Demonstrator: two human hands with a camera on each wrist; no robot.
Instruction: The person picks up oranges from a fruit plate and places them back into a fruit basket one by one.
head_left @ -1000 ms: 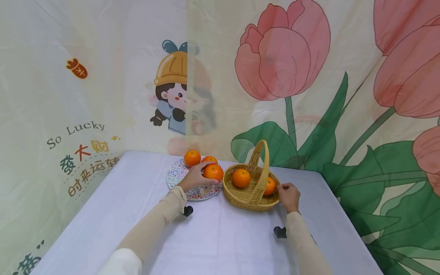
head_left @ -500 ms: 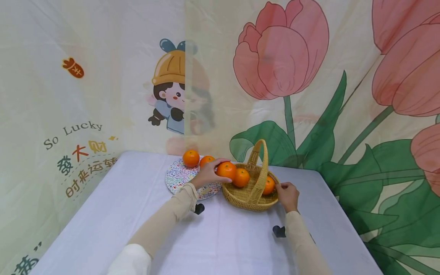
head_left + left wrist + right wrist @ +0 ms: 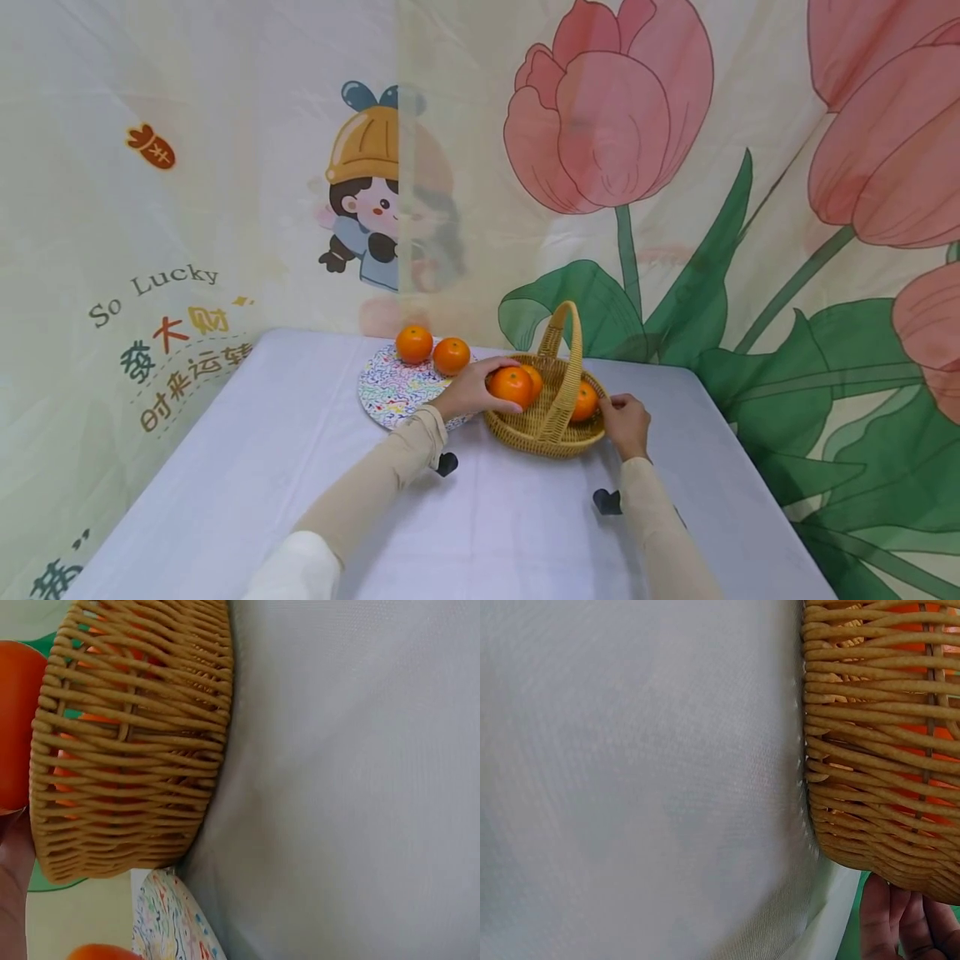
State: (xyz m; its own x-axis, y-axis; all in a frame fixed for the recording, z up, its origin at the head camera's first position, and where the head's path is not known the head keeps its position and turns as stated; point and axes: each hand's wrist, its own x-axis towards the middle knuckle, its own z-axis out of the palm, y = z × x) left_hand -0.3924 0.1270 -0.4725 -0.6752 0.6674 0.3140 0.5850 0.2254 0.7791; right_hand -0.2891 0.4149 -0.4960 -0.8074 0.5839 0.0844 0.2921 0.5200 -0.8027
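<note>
Orange [image 3: 510, 388], round, bright, glossy, in left hand [image 3: 471, 392]

the white-draped counter [image 3: 465, 533] I see from afar, a round speckled plate [image 3: 397, 393] near its far edge, a handled wicker basket [image 3: 525, 437] just beside

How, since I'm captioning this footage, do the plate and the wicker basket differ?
The plate is flat, while the basket has raised sides and an arched handle. The plate is white with multicoloured speckles; the basket is plain tan. The right hand holds the basket's rim, while neither hand holds the plate. Both rest on the table and bear two oranges each, not counting the orange in the left hand.
</note>
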